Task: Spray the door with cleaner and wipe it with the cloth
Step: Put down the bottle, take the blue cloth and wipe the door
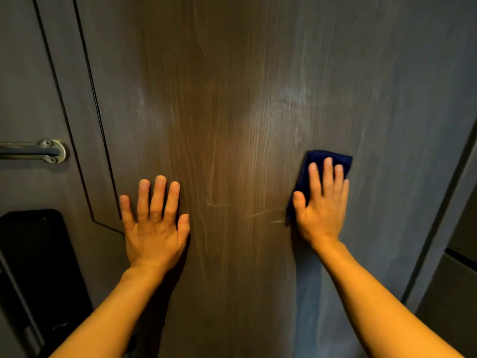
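Far left: metal latch bar [38, 151] on the neighbouring panel, black lock plate [33, 254] below it, both well apart from the work area.

Left hand [154, 226] flat on the door [232, 112], fingers [157, 195] spread and open, gripping nothing; seems to be bracing the leaf against the push of wiping.

Centre panel: wood-grain surface with pale wet streaks and smears running mostly vertically, a hazy patch higher up right of centre. Looks already sprayed; no spray bottle in view.

Right hand [321, 205] palm-down on a folded dark blue cloth [312, 161], fingers extended and pressing it against the door rather than curled round it. Cloth peeks out above and left of the hand.

Step in hand, by judgement: wiping. Next move likely calls for firm, even pressure and overlapping strokes across the streaked centre and up to the hazy patch, left hand steadying.
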